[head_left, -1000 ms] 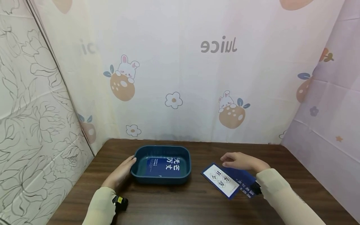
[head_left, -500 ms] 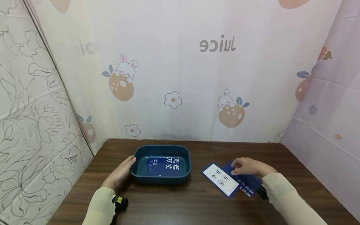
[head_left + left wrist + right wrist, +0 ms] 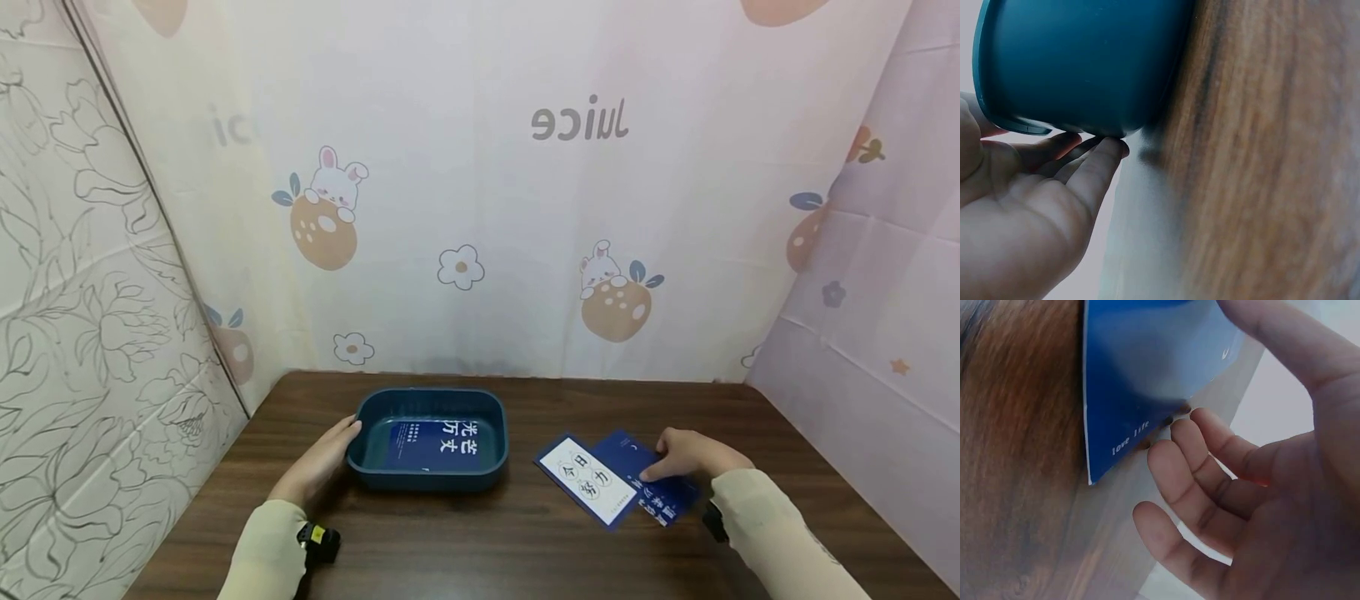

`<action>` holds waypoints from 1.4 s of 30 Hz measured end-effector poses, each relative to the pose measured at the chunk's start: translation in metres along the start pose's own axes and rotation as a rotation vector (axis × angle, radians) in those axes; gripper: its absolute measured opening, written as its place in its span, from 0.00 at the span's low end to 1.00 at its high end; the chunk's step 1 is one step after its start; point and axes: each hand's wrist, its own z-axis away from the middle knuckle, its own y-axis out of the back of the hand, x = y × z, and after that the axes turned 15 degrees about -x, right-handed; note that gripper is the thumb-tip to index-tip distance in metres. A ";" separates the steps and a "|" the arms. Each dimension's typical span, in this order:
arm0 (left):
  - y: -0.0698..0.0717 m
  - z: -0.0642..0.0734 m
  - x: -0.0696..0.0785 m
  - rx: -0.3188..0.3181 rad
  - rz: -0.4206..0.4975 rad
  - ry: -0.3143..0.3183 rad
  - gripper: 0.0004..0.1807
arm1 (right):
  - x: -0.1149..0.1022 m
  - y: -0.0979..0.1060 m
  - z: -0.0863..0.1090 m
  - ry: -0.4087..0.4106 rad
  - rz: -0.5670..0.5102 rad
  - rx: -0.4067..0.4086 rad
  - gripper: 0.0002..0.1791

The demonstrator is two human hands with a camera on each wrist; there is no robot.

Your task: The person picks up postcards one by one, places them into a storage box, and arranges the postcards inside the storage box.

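In the head view my left hand [image 3: 318,462] is at the left end of a dark teal rectangular basin [image 3: 427,481]. Its straight fingertips touch the basin's outer wall [image 3: 1085,69] in the left wrist view. A blue card [image 3: 431,446] with white characters lies inside the basin. My right hand [image 3: 693,454] is over another blue card [image 3: 626,454] on the table, thumb above it and loosely bent fingers by its edge. "Love life" is printed at that card's corner [image 3: 1116,412]. Overlapping it is a card with a white panel and blue border [image 3: 588,479].
The dark wooden table [image 3: 465,550] bears the basin at left and the two cards at right. A patterned curtain [image 3: 480,192] hangs behind it, with more printed cloth at both sides. Black cameras sit on both wrists.
My right hand has moved rightward and toward me over the blue card, uncovering more of its far end. My left hand and the basin have stayed in place.
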 end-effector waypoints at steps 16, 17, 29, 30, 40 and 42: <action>0.001 0.000 0.000 0.003 -0.001 0.000 0.37 | 0.008 -0.002 -0.006 0.001 -0.174 -0.030 0.33; 0.001 0.000 0.000 0.003 0.000 0.001 0.37 | 0.009 -0.003 -0.006 0.005 -0.178 -0.031 0.32; 0.000 0.000 -0.001 0.003 -0.002 0.003 0.38 | 0.014 -0.008 -0.005 0.062 -0.213 -0.012 0.26; 0.000 0.000 -0.001 0.003 0.000 0.002 0.38 | 0.014 -0.008 -0.004 0.070 -0.214 -0.011 0.26; 0.000 0.000 -0.001 0.001 0.005 -0.001 0.38 | 0.013 -0.004 -0.003 0.132 -0.248 0.008 0.15; 0.000 -0.001 -0.002 0.000 0.008 -0.005 0.38 | 0.013 -0.003 -0.002 0.157 -0.227 0.026 0.10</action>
